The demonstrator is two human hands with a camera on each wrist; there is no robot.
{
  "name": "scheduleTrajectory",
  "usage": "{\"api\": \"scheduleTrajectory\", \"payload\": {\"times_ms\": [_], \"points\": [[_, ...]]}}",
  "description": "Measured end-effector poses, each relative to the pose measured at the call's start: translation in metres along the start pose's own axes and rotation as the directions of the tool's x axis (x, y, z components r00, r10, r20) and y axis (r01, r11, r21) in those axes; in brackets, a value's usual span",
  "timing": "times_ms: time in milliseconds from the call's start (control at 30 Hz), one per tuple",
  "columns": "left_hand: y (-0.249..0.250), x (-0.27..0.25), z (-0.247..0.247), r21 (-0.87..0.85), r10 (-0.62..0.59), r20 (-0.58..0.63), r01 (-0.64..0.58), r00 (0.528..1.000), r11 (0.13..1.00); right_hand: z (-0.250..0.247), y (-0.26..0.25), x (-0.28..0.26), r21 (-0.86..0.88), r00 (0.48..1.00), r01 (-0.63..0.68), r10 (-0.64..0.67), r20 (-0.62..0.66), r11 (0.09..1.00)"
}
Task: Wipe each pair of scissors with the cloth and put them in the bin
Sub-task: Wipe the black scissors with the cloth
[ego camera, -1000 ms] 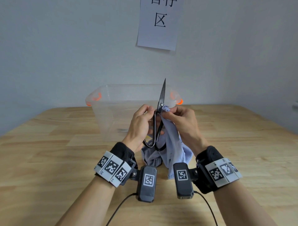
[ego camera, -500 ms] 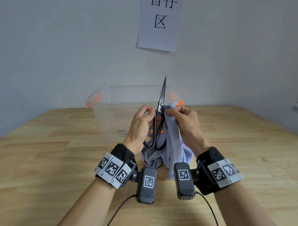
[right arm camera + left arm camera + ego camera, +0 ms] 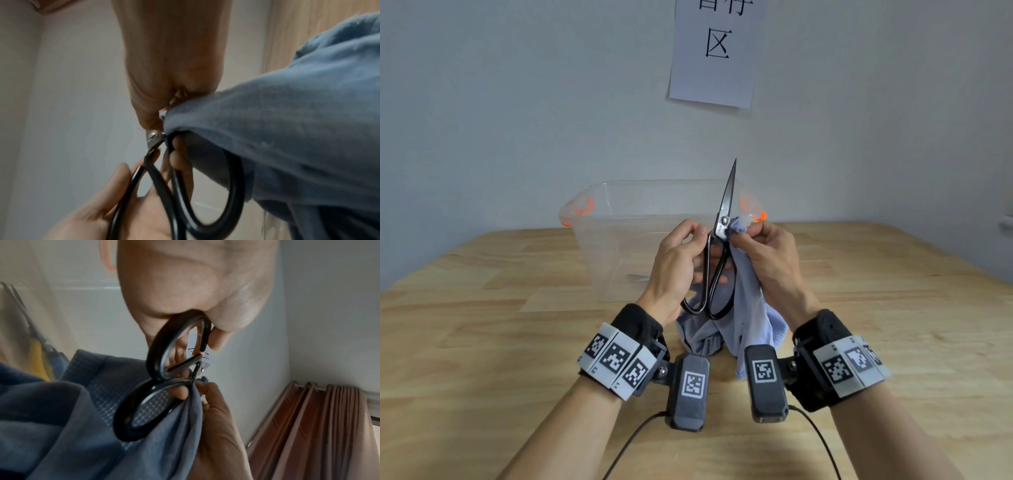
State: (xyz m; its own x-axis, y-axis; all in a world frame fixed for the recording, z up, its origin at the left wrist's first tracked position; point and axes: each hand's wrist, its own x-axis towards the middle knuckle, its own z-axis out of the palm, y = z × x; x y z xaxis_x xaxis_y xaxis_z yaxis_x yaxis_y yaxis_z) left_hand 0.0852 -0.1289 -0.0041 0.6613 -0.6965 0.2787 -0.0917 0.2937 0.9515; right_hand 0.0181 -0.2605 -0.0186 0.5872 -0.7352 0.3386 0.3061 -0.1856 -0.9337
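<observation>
Gripping the scissors (image 3: 719, 253) upright by their handles, left hand (image 3: 678, 263) steadied them; right hand (image 3: 767, 257) pinched cloth (image 3: 748, 308) against the pivot.

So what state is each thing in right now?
scissors: blades closed, tip pointing up, held above the table.
cloth: bunched at the pivot, the rest hanging down.
bin: lid off, on the table.
left hand: grips the scissor handles.
right hand: pinches the cloth against the scissors.
</observation>
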Motion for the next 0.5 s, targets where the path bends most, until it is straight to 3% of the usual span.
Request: {"api": "scheduleTrajectory", "payload": {"times_ms": [167,300,500], "points": [[0.000,0.000,-0.001,-0.025,-0.010,-0.004,0.010,1.000,1.000,-0.007,-0.005,0.001,0.131,0.998,-0.067,0.066,0.012,0.989],[0.000,0.003,-0.005,-0.061,-0.023,-0.008,0.022,1.000,0.998,-0.006,-0.003,0.006,0.095,0.997,-0.068,0.072,-0.034,0.993],[-0.008,0.011,-0.008,0.039,-0.051,-0.017,0.052,0.999,0.998,-0.003,-0.003,0.007,0.121,0.995,-0.095,0.095,0.011,0.988]]}}
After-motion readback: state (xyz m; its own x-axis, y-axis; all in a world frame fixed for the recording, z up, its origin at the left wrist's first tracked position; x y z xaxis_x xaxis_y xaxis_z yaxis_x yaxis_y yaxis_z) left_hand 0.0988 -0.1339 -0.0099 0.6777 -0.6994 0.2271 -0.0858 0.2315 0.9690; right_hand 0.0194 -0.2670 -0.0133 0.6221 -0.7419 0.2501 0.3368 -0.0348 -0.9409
